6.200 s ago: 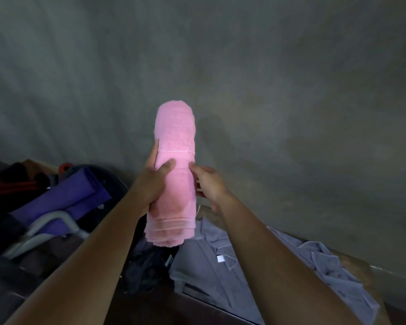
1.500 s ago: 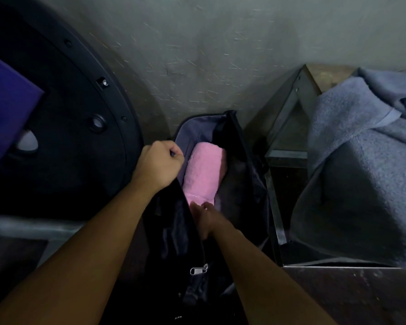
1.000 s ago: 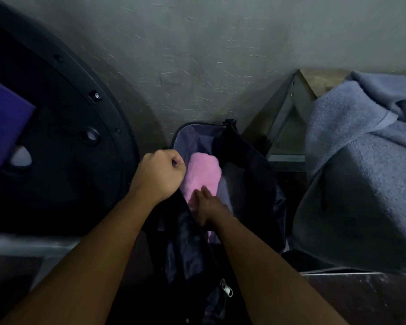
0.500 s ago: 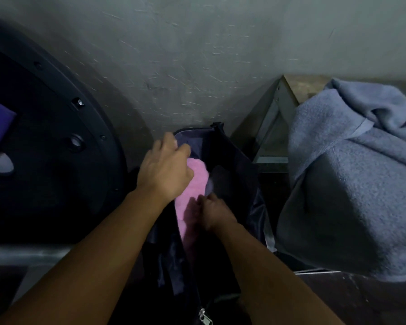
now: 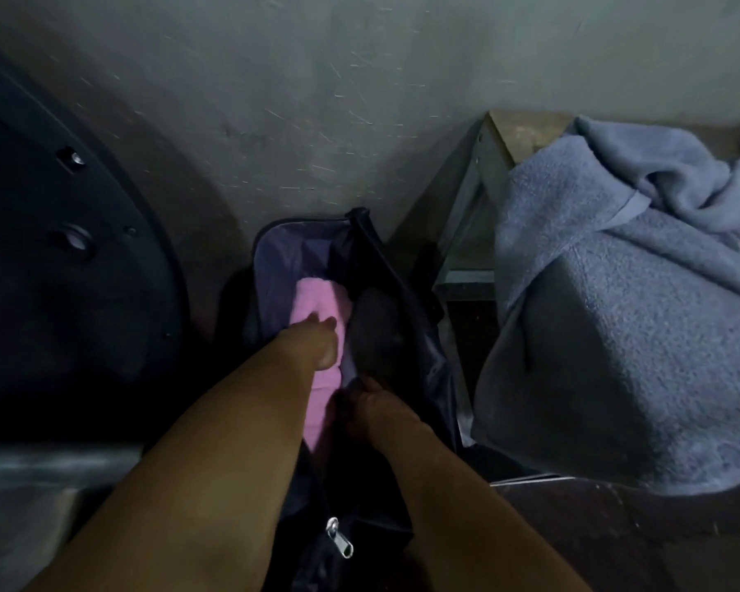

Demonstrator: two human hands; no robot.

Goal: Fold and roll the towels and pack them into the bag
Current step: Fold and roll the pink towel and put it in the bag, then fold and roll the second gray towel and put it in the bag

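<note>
Pink terry is showing at the centre of the view: the pink rolled terry towel (image 5: 317, 303) is lying lengthwise inside the open dark navy fabric bag (image 5: 283, 254), against the bag's left wall. The left hand (image 5: 319, 341) is reaching down into the bag and sitting on top of the roll, its fingers curling over the cloth and gripping it. The right hand (image 5: 366, 403) is lying lower in the opening, just beside the roll's near end; it is sitting in shadow, and I cannot tell whether its fingers are holding anything. A dark grey bundle (image 5: 374, 331) is filling the bag's right half, touching the pink roll. A silver zipper pull (image 5: 340, 544) is hanging at the bag's near edge, between the two forearms. To the right, a large grey-blue terry towel (image 5: 616, 318) is draping unfolded over a metal-framed wooden bench (image 5: 518, 128). A black round disc (image 5: 60, 258) is standing to the left of the bag, and a grey scratched wall (image 5: 317, 100) is rising behind it all.
</note>
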